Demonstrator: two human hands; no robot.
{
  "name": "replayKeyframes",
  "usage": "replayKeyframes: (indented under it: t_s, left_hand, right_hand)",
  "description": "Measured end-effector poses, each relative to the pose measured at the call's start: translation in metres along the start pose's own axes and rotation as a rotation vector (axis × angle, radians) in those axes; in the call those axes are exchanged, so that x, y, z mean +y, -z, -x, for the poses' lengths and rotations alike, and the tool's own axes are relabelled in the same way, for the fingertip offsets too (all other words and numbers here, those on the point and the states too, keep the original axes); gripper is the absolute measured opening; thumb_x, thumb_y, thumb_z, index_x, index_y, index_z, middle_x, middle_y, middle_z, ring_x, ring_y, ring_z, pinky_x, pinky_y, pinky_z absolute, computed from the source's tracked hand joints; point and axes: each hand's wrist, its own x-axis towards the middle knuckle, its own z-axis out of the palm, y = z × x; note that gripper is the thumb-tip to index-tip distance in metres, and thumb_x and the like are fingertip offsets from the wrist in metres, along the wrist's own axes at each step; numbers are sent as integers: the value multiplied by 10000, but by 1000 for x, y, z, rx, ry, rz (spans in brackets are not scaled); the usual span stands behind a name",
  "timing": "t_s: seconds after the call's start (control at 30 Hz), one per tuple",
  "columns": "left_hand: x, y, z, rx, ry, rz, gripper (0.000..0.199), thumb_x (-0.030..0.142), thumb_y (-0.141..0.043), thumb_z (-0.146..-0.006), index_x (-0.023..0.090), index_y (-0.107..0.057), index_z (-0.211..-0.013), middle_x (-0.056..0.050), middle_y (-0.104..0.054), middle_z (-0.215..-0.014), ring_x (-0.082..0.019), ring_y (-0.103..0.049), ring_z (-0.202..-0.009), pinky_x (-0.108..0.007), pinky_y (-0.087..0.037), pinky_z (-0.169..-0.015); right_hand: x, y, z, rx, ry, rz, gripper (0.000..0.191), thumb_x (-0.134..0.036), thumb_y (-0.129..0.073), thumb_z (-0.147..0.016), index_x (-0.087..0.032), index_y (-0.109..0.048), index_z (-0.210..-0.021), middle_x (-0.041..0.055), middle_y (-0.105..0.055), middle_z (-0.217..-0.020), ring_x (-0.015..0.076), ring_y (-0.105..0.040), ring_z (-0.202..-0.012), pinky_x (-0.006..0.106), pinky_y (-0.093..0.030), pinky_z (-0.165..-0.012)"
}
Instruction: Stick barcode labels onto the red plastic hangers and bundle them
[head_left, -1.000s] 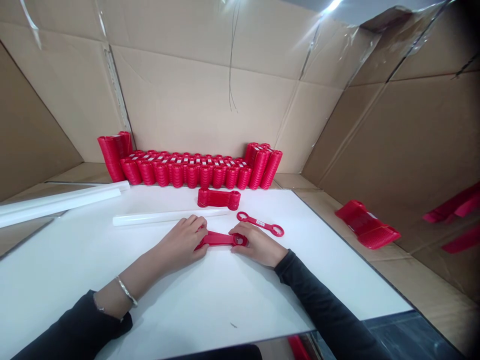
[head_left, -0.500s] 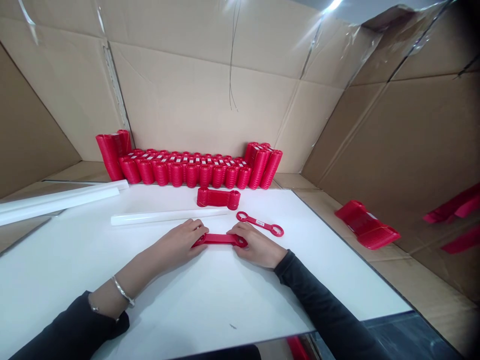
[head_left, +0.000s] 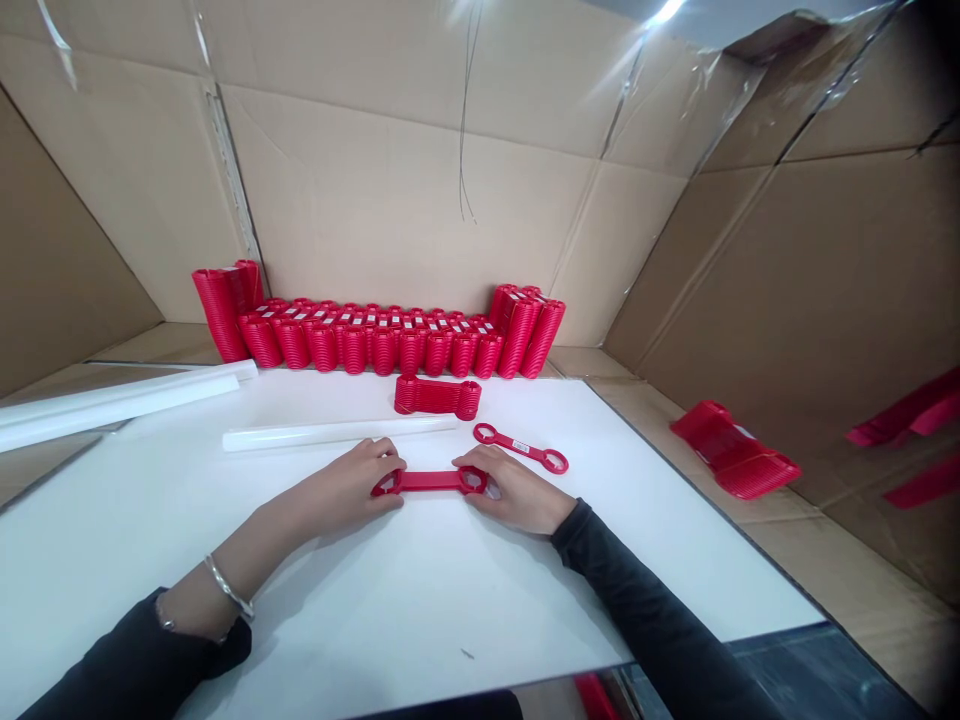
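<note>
At the left side of the counter, two white lengths lie side by side, extending past its edge. Tall and short red stacks stand in a row along the back edge, the tallest at both ends. A silver bracelet encircles my left wrist. Nearer the middle, a white rod lies crosswise beyond my left grip, which is closed on the left ring of a red link. A small red bundle rests beyond the link, in front of the row. My right grip is closed on the link's right ring; the link appears level, though its underside contact is unclear. Just beyond my right grip, a labelled red link lies flat and angled. Farther right, a larger red bundle rests on cardboard, off the counter.
</note>
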Motion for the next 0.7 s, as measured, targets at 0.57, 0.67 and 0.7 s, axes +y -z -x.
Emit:
replayKeyframes:
  t_s: [0.57, 0.67, 0.7]
  left_hand:
    - [6, 2, 5, 14, 98, -189, 47, 166, -424, -669, 200, -436, -700, -39, -503, -803, -193, -518, -707, -296, -416, -603]
    - [1, 7, 5, 23, 157, -142, 54, 181, -417, -694, 201, -438, -739, -14, -509, -742, -172, -493, -625, -284, -380, -543]
    - [-1, 9, 5, 23, 182, -93, 53, 195, -421, -714, 202, -450, -757, -4, -516, -724, -167, -490, -610, -280, -374, -534]
  right_hand:
    - [-26, -6, -39, -122, 55, 352, 203, -209, -583, -642, -154, -513, -825, 99, -527, -892, 224, -481, -803, 308, -396, -639]
    - [-26, -8, -46, -91, 7, 291, 251, -195, -560, -667, -163, -489, -906, 70, -547, -848, 191, -492, -724, 275, -363, -588]
    - [-25, -8, -46, -77, -15, 250, 266, -180, -550, -675, -167, -482, -932, 53, -552, -822, 174, -492, -688, 264, -355, -577]
